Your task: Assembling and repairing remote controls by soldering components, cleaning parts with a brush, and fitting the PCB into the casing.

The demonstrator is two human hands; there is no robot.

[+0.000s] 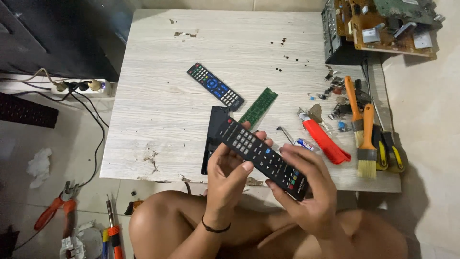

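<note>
Both my hands hold a long black remote control (261, 157) with its buttons facing up, above the near edge of a pale wooden table (163, 110). My left hand (230, 175) grips its middle from the left, thumb on the keys. My right hand (306, 184) cups its lower end. A black back cover (214, 134) lies on the table just behind the remote. A second black remote (214, 86) with coloured buttons and a green circuit board (258, 106) lie further back.
To the right lie a red utility knife (326, 140), two orange-handled brushes (362, 127), yellow-handled tools (390, 151) and small parts. Circuit boards (388, 24) sit at the far right corner. On the floor left: a power strip (81, 87), orange pliers (55, 211), screwdrivers (113, 235).
</note>
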